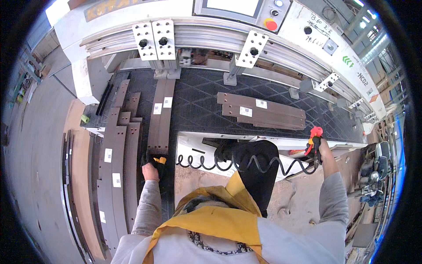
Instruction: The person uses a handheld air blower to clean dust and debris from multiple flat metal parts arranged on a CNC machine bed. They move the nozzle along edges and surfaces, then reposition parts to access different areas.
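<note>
My left hand (154, 166), in a dark glove, is at the near end of a pair of brown drilled boards (161, 125) that lie side by side under a clamp, each with a white label. Whether its fingers grip the end is unclear. At the right, my gloved right hand (315, 148) is closed around a red air blow gun (316, 132). A black coiled air hose (254, 163) runs from the gun across my front. Between my hands and further back, more labelled brown boards (270, 114) lie on the black machine bed (194, 99).
Long brown boards (115, 158) are stacked at the left. The machine's rail (211, 36) carries white clamp plates (252, 49) above the bed. A control panel with a red stop button (271, 25) is at the top. Parked motorcycles (372, 176) stand far right.
</note>
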Tool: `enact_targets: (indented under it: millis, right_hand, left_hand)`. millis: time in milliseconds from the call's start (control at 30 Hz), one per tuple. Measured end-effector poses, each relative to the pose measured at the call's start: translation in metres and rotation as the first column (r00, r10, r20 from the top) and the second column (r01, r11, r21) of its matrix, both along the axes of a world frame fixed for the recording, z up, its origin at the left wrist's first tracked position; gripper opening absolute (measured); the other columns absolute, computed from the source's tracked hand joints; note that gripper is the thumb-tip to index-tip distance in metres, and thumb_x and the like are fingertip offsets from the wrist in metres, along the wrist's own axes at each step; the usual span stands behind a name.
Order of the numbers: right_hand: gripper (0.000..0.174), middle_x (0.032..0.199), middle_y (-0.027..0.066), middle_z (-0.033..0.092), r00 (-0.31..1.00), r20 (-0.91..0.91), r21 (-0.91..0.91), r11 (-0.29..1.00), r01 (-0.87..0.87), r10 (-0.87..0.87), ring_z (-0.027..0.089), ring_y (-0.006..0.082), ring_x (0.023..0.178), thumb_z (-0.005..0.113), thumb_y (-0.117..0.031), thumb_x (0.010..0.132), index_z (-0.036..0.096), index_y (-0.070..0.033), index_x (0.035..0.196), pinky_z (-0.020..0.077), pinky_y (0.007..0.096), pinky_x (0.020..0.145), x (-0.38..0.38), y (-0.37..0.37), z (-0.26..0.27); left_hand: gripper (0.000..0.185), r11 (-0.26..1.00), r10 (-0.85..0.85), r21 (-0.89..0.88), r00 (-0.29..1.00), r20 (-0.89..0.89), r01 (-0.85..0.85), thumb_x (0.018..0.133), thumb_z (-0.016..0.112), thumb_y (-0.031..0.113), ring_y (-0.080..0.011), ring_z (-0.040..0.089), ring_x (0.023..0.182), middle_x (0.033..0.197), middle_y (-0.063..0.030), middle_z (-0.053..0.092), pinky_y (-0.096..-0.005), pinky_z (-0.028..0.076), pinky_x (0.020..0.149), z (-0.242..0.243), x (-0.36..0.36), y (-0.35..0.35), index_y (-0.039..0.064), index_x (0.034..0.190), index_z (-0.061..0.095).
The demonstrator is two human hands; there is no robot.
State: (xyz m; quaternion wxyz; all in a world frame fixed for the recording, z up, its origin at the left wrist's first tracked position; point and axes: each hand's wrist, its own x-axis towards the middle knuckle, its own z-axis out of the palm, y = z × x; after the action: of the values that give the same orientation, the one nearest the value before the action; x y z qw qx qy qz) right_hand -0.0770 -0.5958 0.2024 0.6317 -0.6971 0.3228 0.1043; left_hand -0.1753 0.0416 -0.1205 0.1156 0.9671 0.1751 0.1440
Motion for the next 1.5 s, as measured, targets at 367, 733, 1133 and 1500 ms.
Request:
enact_targets:
  millis: [367,733,1133,1500]
  right_hand:
    - [0.029,0.082,0.0068,0.057,0.873,0.146,0.125,0.866,-0.483,0.466,0.057,0.0165,0.069,0.061,-0.014,0.073,0.052,-0.001,0.097,0.0474,0.0284,0.063,-0.068,0.183,0.009]
    - [0.019,0.071,0.0061,0.054,0.874,0.305,0.458,0.747,-0.483,0.378,0.055,0.0170,0.058,0.054,-0.015,0.076,0.052,-0.002,0.090,0.0446,0.0282,0.051,-0.056,0.284,-0.050]
    - [0.021,0.076,0.0061,0.056,0.784,0.377,0.368,0.697,-0.615,0.493,0.056,0.0152,0.063,0.053,-0.011,0.076,0.053,0.001,0.094,0.0477,0.0270,0.054,-0.094,0.324,-0.106]
    - [0.028,0.089,0.0150,0.060,0.108,-0.005,-0.264,0.103,-0.959,0.994,0.054,0.0182,0.085,0.053,-0.006,0.075,0.053,0.000,0.102,0.0404,0.0308,0.077,-0.092,0.344,-0.034]
  left_hand:
    - [0.029,0.977,0.034,-0.210,0.997,-0.066,-0.047,0.068,0.047,-0.002,-0.0376,0.048,0.093,0.098,-0.0215,0.052,-0.0402,0.040,0.081,0.055,-0.006,-0.007,-0.003,0.097,0.051]
    - [0.025,0.940,0.159,-0.314,0.985,0.063,-0.132,0.062,0.051,-0.005,-0.0383,0.053,0.084,0.086,-0.0227,0.056,-0.0410,0.043,0.076,0.100,-0.035,-0.022,-0.003,0.087,0.057]
    - [0.008,0.929,0.199,-0.315,0.980,-0.022,-0.195,0.064,0.049,-0.004,-0.0401,0.053,0.077,0.076,-0.0244,0.055,-0.0447,0.043,0.069,0.109,-0.059,-0.019,-0.003,0.071,0.054]
    - [0.024,0.743,0.291,-0.665,0.932,0.218,-0.076,0.068,0.050,-0.001,-0.0391,0.054,0.080,0.084,-0.0241,0.056,-0.0442,0.043,0.069,0.097,-0.067,-0.004,0.001,0.091,0.057]
